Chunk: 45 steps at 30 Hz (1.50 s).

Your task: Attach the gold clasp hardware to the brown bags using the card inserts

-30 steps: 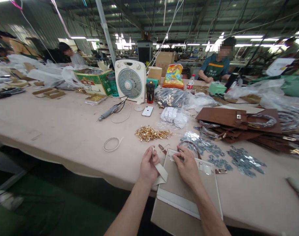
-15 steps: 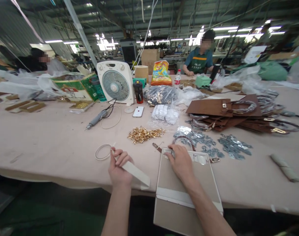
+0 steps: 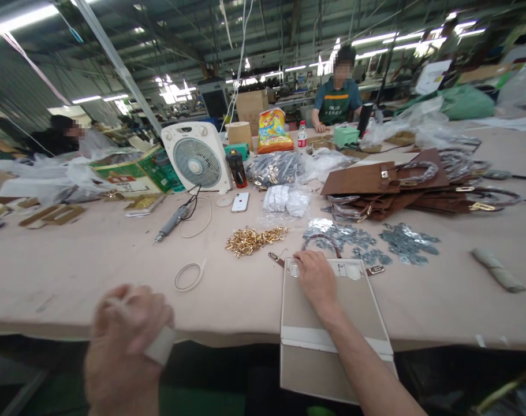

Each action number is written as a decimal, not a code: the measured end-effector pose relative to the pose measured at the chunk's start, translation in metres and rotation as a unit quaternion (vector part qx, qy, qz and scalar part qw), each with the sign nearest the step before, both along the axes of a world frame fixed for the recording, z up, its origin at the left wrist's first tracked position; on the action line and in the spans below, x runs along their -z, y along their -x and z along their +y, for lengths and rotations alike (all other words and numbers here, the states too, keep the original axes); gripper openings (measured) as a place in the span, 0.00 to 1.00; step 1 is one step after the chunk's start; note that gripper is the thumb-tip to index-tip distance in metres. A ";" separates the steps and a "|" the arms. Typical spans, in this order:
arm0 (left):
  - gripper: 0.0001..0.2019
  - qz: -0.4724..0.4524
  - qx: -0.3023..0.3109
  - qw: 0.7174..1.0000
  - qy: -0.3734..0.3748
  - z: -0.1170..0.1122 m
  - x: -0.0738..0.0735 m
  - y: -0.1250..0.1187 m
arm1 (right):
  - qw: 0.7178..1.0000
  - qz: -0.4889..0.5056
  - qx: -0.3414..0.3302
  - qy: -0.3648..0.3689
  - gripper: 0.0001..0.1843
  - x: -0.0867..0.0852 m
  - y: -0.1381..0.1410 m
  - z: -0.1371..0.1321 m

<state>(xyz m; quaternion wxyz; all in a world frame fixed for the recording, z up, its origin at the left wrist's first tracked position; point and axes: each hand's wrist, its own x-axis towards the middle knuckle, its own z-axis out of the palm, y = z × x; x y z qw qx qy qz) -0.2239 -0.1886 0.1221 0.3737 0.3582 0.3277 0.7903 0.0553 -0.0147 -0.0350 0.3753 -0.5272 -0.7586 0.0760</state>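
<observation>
My left hand (image 3: 128, 335), blurred by motion, is closed around a pale flat strip (image 3: 160, 345) in front of the table's near edge. A thin roll of white tape (image 3: 189, 277), its end loose, lies on the table beyond it. My right hand (image 3: 317, 283) grips the top edge of a beige-faced handbag panel (image 3: 353, 312) with a white border. Its lower part overhangs the table edge. From its far side come a brown handle (image 3: 321, 237) and two straps with metal fittings, one being the right strap (image 3: 376, 270). White patches line the panel's top.
Gold metal fittings (image 3: 254, 240) and grey metal plates (image 3: 407, 242) lie in piles beyond the panel. Brown bag pieces (image 3: 366, 182) are stacked behind. An electric screwdriver (image 3: 174, 222), phone (image 3: 240, 202) and fan (image 3: 196, 156) stand farther left. A co-worker (image 3: 338, 95) sits across the table.
My left hand has moved left and toward me with the pale strip, away from the tape roll. My right hand stays at the panel's top edge. The view has tilted slightly.
</observation>
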 end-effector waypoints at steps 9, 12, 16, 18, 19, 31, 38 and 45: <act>0.35 0.348 0.174 0.883 0.264 0.014 0.049 -0.120 | 0.943 0.310 -0.052 0.109 0.18 -0.035 -0.056 -0.032; 0.36 0.411 0.183 0.857 0.250 0.015 0.052 -0.130 | 0.946 0.262 -0.139 0.131 0.15 -0.056 -0.084 -0.057; 0.38 0.465 0.209 0.830 0.227 0.019 0.057 -0.141 | 0.951 0.117 -0.262 0.119 0.15 -0.078 -0.096 -0.081; 0.39 0.479 0.216 0.823 0.218 0.020 0.059 -0.146 | 0.948 0.069 -0.297 0.088 0.17 -0.083 -0.093 -0.086; 0.39 0.485 0.218 0.819 0.213 0.020 0.060 -0.148 | 0.946 0.053 -0.311 0.073 0.18 -0.084 -0.090 -0.087; 0.34 0.583 0.209 0.758 0.205 0.020 0.054 -0.154 | 0.931 0.006 -0.356 0.078 0.09 -0.076 -0.073 -0.093; 0.27 0.525 0.239 0.794 0.191 0.019 0.055 -0.156 | 0.940 -0.006 -0.332 0.075 0.07 -0.080 -0.076 -0.100; 0.12 0.511 0.244 0.801 0.195 0.020 0.055 -0.154 | 0.947 -0.009 -0.314 0.072 0.07 -0.079 -0.082 -0.109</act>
